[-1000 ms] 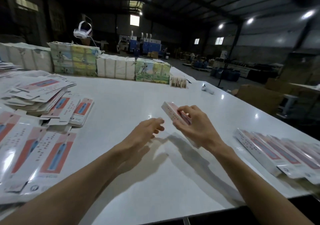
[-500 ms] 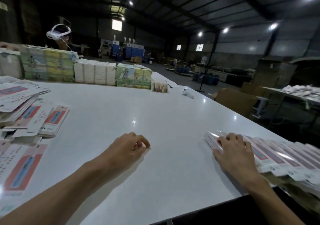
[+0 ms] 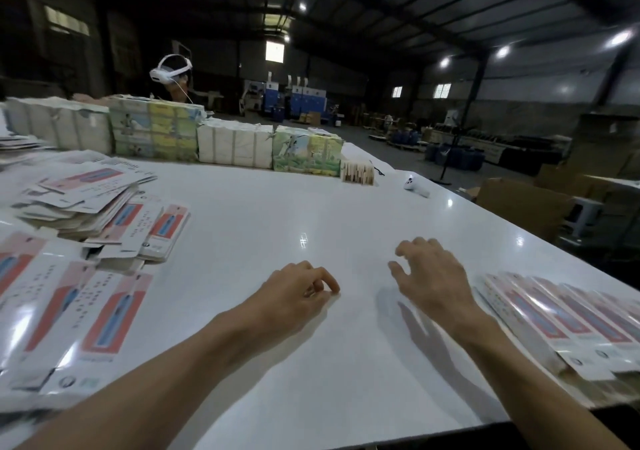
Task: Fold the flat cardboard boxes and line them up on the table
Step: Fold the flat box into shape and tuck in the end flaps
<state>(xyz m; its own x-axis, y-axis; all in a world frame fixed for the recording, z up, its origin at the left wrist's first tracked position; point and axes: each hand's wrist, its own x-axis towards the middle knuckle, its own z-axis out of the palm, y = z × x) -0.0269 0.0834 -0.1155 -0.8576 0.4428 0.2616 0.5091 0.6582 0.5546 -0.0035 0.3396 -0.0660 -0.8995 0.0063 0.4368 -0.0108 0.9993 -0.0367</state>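
Glossy white table (image 3: 311,207) in a dim warehouse, wrapped bundles (image 3: 235,144) lining its far edge. Flat boxes (image 3: 86,293) heaped on the left, folded boxes (image 3: 554,321) lined up on the right. Left hand (image 3: 294,293) rests loosely curled and empty. Right hand (image 3: 433,276) hovers with fingers spread, just beside the row.

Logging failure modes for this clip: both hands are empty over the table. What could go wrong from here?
1. The row of folded boxes lies near the table's edge on the right. The right hand, open just beside it, could nudge the end box out of line or off.
2. The pile of flat boxes on the left is loose and fanned out. The left hand may drag several along when picking one.
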